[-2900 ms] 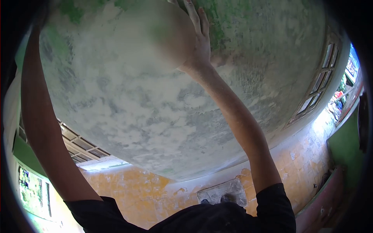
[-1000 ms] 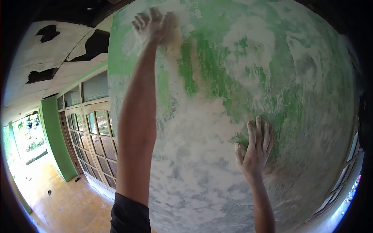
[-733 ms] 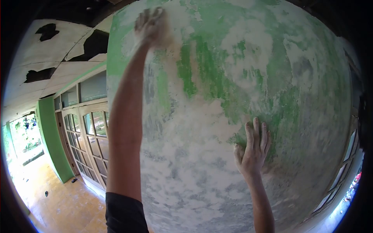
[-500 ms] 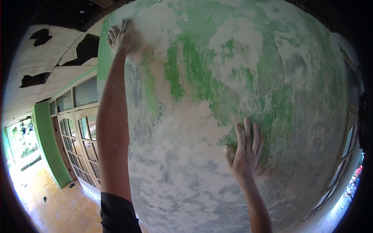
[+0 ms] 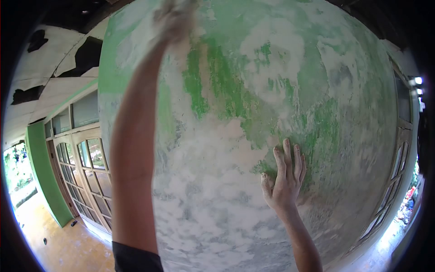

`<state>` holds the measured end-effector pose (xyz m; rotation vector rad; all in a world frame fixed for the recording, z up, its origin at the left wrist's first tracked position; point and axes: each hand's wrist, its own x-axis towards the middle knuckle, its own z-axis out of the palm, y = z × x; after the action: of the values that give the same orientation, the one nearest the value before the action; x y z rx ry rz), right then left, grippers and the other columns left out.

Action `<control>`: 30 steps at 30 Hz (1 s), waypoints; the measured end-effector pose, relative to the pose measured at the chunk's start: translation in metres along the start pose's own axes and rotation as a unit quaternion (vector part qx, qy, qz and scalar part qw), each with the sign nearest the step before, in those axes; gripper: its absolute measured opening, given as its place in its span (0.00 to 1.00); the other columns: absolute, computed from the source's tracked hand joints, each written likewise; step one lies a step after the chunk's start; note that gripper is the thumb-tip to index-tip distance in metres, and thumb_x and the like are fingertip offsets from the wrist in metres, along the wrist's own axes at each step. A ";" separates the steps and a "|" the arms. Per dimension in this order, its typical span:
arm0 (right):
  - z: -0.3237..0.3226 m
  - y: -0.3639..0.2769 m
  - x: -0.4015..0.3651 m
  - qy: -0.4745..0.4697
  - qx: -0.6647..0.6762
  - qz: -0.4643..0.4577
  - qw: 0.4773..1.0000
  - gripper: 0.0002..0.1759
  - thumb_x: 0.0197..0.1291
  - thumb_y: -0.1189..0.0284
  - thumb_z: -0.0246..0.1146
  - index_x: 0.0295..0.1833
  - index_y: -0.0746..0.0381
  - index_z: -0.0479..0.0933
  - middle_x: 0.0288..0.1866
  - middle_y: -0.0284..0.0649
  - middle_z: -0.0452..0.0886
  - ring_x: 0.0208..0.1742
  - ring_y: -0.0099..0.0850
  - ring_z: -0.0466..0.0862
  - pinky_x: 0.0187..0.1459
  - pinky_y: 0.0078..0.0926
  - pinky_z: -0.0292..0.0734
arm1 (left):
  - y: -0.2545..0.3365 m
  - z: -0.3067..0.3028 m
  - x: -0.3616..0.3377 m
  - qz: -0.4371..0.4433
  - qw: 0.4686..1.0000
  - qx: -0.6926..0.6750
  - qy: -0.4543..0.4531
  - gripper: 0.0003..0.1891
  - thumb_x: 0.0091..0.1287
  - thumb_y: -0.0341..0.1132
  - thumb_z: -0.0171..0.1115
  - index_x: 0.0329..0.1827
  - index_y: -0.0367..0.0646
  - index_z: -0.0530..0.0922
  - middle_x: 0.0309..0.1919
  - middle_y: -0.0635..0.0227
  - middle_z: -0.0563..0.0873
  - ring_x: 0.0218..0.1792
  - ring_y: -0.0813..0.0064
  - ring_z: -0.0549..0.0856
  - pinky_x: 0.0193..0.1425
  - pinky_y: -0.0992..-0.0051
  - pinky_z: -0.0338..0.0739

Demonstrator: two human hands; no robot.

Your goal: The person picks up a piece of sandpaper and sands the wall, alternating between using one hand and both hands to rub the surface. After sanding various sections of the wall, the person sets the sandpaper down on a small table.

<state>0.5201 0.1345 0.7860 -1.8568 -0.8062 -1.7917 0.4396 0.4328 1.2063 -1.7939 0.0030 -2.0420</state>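
A wall (image 5: 204, 181) with patchy green paint and whitish, powdery areas fills the middle of the head view. My left hand (image 5: 174, 20) is raised at the upper left against the wall, smeared by motion. Its fingers and anything in them cannot be made out. Lower right, my right hand (image 5: 286, 179) lies flat on the wall with its fingers spread and holds nothing. Pale dust covers its fingers. Green paint shows just above and beside its fingertips.
At the left stand glass-paned doors (image 5: 84, 167), a green pillar (image 5: 47, 174) and a yellowish floor (image 5: 72, 249). The ceiling (image 5: 54, 59) at the upper left has dark holes. A window frame (image 5: 392, 186) is at the right.
My left hand has swept right and slightly up along the wall, and is now blurred. My right hand has stayed in nearly the same place. The view has shifted slightly.
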 end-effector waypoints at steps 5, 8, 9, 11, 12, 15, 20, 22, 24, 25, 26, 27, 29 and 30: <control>0.001 -0.003 0.001 -0.002 0.003 0.004 1.000 0.37 0.66 0.56 0.57 0.79 0.55 0.63 0.83 0.46 0.61 0.83 0.52 0.56 0.79 0.62 0.50 | -0.118 0.004 -0.029 -0.113 0.992 0.003 0.061 0.29 0.78 0.60 0.33 0.82 0.83 0.54 0.85 0.61 0.51 0.85 0.59 0.48 0.85 0.51 0.40; 0.000 -0.008 0.001 0.003 -0.001 0.010 1.000 0.36 0.66 0.56 0.57 0.78 0.56 0.63 0.83 0.46 0.61 0.83 0.51 0.55 0.79 0.62 0.50 | -0.080 -0.012 -0.031 -0.225 0.972 0.063 -0.005 0.33 0.77 0.67 0.29 0.85 0.76 0.50 0.86 0.59 0.48 0.85 0.58 0.43 0.85 0.48 0.34; -0.002 -0.006 0.001 -0.002 -0.003 0.012 1.000 0.36 0.67 0.55 0.56 0.78 0.56 0.63 0.83 0.46 0.61 0.83 0.51 0.55 0.79 0.61 0.50 | -0.060 -0.011 -0.026 -0.214 0.975 0.052 0.002 0.33 0.77 0.67 0.28 0.84 0.77 0.52 0.85 0.57 0.47 0.85 0.58 0.44 0.85 0.51 0.33; -0.003 -0.003 0.000 -0.003 -0.007 0.011 1.000 0.36 0.66 0.56 0.57 0.78 0.56 0.63 0.83 0.46 0.61 0.83 0.51 0.55 0.79 0.61 0.50 | -0.014 -0.002 -0.019 -0.166 0.986 0.017 0.008 0.32 0.78 0.67 0.28 0.84 0.76 0.53 0.85 0.53 0.47 0.85 0.58 0.44 0.85 0.55 0.31; -0.002 -0.004 0.001 -0.004 -0.005 0.007 1.000 0.36 0.66 0.56 0.57 0.78 0.56 0.64 0.83 0.46 0.61 0.83 0.51 0.55 0.79 0.61 0.50 | 0.010 0.015 -0.020 -0.085 0.995 0.021 0.058 0.33 0.78 0.66 0.28 0.84 0.74 0.55 0.85 0.52 0.47 0.85 0.57 0.44 0.85 0.55 0.30; -0.004 -0.003 0.001 -0.001 0.002 0.005 1.000 0.37 0.64 0.57 0.59 0.77 0.56 0.64 0.83 0.46 0.61 0.83 0.51 0.55 0.79 0.60 0.50 | 0.116 -0.015 -0.024 0.005 1.000 -0.012 -0.008 0.31 0.79 0.54 0.38 0.84 0.58 0.58 0.83 0.47 0.52 0.84 0.48 0.48 0.85 0.51 0.39; -0.006 -0.005 0.001 -0.004 0.006 0.031 0.999 0.37 0.62 0.59 0.61 0.77 0.55 0.64 0.83 0.45 0.60 0.83 0.51 0.54 0.79 0.60 0.50 | 0.089 -0.002 -0.026 -0.022 0.999 -0.038 0.004 0.31 0.79 0.63 0.29 0.83 0.74 0.57 0.85 0.56 0.50 0.85 0.58 0.46 0.86 0.56 0.33; -0.006 -0.004 0.001 -0.002 0.008 0.022 1.000 0.38 0.61 0.60 0.63 0.77 0.54 0.64 0.84 0.44 0.59 0.83 0.51 0.54 0.79 0.61 0.50 | 0.049 -0.016 -0.035 -0.064 0.998 -0.010 -0.019 0.30 0.79 0.62 0.29 0.83 0.74 0.58 0.85 0.58 0.51 0.85 0.59 0.46 0.86 0.56 0.36; -0.009 -0.004 0.003 -0.006 0.010 0.026 1.000 0.38 0.60 0.61 0.63 0.77 0.54 0.64 0.84 0.44 0.59 0.84 0.51 0.54 0.79 0.61 0.50 | -0.023 -0.016 -0.050 -0.092 0.994 0.059 -0.014 0.30 0.78 0.62 0.32 0.83 0.74 0.57 0.85 0.60 0.52 0.85 0.62 0.46 0.85 0.54 0.39; -0.010 -0.006 0.002 -0.016 0.018 0.032 0.999 0.39 0.60 0.61 0.64 0.77 0.54 0.64 0.84 0.44 0.59 0.84 0.50 0.53 0.79 0.61 0.49 | -0.047 -0.034 -0.061 -0.109 0.990 0.073 -0.049 0.30 0.78 0.60 0.36 0.84 0.75 0.55 0.85 0.60 0.51 0.85 0.62 0.45 0.85 0.53 0.39; -0.009 -0.007 0.002 -0.011 0.020 0.033 0.999 0.39 0.59 0.62 0.64 0.77 0.54 0.64 0.84 0.44 0.58 0.84 0.51 0.53 0.80 0.61 0.49 | -0.078 -0.035 -0.074 -0.144 0.984 0.081 -0.066 0.30 0.78 0.60 0.36 0.84 0.77 0.53 0.86 0.61 0.49 0.85 0.61 0.45 0.85 0.52 0.38; -0.009 -0.007 0.002 -0.012 0.018 0.037 0.999 0.39 0.59 0.62 0.64 0.77 0.54 0.64 0.84 0.44 0.58 0.84 0.51 0.53 0.80 0.61 0.49 | -0.102 -0.030 -0.088 -0.168 0.982 0.079 -0.042 0.30 0.78 0.60 0.36 0.84 0.78 0.53 0.86 0.61 0.48 0.85 0.60 0.45 0.85 0.52 0.37; -0.009 -0.008 0.001 -0.028 0.024 0.047 0.998 0.40 0.59 0.61 0.65 0.78 0.54 0.63 0.84 0.44 0.57 0.84 0.51 0.52 0.80 0.61 0.49 | -0.101 -0.027 -0.107 -0.188 0.979 0.076 -0.021 0.30 0.78 0.61 0.37 0.84 0.79 0.52 0.86 0.61 0.47 0.85 0.60 0.45 0.85 0.52 0.36; -0.008 -0.008 0.000 -0.037 0.022 0.050 0.998 0.40 0.59 0.61 0.65 0.78 0.54 0.63 0.85 0.44 0.56 0.84 0.51 0.52 0.80 0.62 0.49 | -0.086 -0.029 -0.116 -0.200 0.977 0.072 -0.008 0.31 0.78 0.62 0.37 0.84 0.79 0.53 0.86 0.60 0.47 0.85 0.59 0.45 0.85 0.52 0.36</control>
<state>0.5087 0.1349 0.7861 -1.9099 -0.7601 -1.6393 0.3948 0.5394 1.1154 -1.8329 -0.5365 -2.2238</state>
